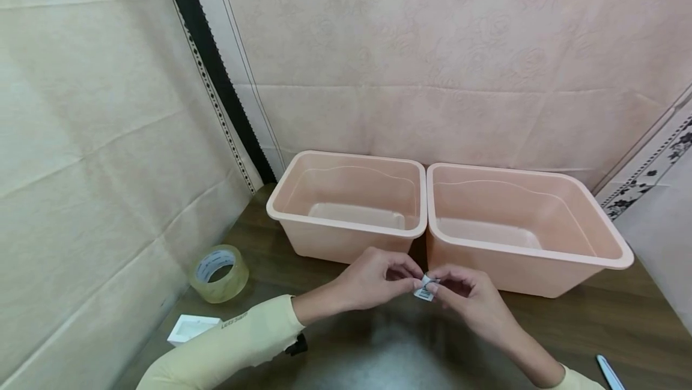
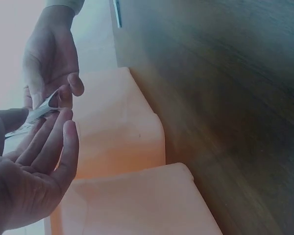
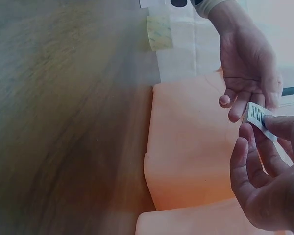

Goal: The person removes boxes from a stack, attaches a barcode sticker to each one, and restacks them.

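Note:
A small white paper label (image 1: 424, 294) with a printed barcode is between both hands, in front of the bins. My left hand (image 1: 370, 282) pinches its left edge between thumb and forefinger. From the other side, my right hand (image 1: 476, 303) grips it with thumb and forefinger. In the right wrist view the right thumb presses on the label (image 3: 257, 116) beside the barcode lines. Seen from the left wrist, the label (image 2: 45, 106) looks bent into a curve, and the fingertips partly cover it.
Two pink plastic bins, a left one (image 1: 346, 229) and a right one (image 1: 519, 249), stand side by side at the back. A roll of clear tape (image 1: 233, 282) and a white box (image 1: 190, 327) are at the left. A light-blue handled tool (image 1: 610, 372) lies front right on the wooden table (image 1: 400, 348).

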Motion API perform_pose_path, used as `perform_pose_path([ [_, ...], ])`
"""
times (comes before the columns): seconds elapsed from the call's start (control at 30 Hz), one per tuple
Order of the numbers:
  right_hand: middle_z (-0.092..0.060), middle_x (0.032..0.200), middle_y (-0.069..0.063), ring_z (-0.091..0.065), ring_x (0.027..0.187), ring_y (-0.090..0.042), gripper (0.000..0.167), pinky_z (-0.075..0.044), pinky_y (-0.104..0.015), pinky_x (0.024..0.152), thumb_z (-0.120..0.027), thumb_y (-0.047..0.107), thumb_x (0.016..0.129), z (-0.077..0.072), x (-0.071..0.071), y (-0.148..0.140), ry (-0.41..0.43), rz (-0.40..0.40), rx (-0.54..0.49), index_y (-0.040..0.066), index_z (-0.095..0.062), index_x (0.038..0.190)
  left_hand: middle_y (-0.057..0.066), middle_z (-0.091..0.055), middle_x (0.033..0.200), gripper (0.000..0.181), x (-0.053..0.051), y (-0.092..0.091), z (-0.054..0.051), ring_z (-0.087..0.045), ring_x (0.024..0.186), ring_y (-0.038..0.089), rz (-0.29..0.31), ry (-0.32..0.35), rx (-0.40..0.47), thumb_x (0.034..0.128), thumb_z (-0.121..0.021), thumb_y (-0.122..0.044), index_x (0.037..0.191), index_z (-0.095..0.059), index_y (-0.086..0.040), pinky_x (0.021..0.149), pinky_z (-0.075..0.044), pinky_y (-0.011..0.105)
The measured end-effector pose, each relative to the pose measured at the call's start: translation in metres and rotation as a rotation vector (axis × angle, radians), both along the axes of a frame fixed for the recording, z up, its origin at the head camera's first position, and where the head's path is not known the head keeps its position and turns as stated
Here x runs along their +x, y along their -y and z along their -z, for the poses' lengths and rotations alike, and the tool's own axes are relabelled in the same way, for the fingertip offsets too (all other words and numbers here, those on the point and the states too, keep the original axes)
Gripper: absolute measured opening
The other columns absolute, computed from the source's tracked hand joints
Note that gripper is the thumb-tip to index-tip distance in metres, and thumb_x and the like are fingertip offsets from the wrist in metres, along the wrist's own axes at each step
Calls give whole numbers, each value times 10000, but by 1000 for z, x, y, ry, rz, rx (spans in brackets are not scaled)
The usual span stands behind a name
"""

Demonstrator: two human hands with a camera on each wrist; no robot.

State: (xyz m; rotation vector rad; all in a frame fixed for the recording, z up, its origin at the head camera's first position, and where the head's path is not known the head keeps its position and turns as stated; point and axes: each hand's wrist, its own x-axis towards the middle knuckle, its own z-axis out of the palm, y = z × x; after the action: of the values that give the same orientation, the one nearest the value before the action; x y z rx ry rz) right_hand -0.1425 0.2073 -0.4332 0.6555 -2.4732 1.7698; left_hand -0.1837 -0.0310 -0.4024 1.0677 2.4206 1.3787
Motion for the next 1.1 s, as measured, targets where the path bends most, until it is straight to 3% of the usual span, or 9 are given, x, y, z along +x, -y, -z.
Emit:
perform_pose_path([
  [0.17, -778, 950, 8, -700, 754, -179, 96, -596, -319, 614, -733, 89, 988, 2, -2, 0, -18, 3, 13, 136, -771, 1063, -37, -824, 964, 108, 0, -1, 1, -706, 854, -102, -11, -19, -1, 985, -771, -209, 1061, -792, -135, 832, -581, 122],
  [0.5, -746, 882, -19, -676, 689, -183, 94, -591, -327, 593, -750, 103, 978, 2, 0, -3, 13, 8, 42, 144, -766, 1061, -60, -812, 909, 39, -4, -1, 3, -659, 757, -87, -25, -45, -30, 991, -757, -168, 996, -795, -158, 651, -542, 139],
  [0.67, -738, 857, -29, -694, 693, -233, 77, -600, -327, 602, -751, 125, 981, 4, -1, -7, 49, 36, 77, 156, -750, 1051, -51, -813, 922, 40, -8, 3, 5, -682, 778, -70, -44, -76, -50, 993, -755, -173, 999, -792, -159, 667, -553, 139],
  [0.97, -742, 873, -61, -710, 675, -169, 59, -625, -360, 647, -753, 148, 983, 11, -10, -22, 89, 130, 130, 125, -727, 1031, -41, -794, 876, 51, -14, 19, 5, -675, 765, -52, -121, -116, -35, 1000, -743, -178, 990, -786, -153, 718, -576, 160],
  [1.1, -726, 799, -23, -693, 641, -150, 28, -592, -335, 602, -744, 152, 989, 20, -12, -29, 86, 43, 202, 141, -722, 1002, -34, -792, 863, 50, -15, 23, 4, -683, 763, -34, -134, -110, -14, 996, -740, -151, 977, -786, -146, 714, -581, 176],
])
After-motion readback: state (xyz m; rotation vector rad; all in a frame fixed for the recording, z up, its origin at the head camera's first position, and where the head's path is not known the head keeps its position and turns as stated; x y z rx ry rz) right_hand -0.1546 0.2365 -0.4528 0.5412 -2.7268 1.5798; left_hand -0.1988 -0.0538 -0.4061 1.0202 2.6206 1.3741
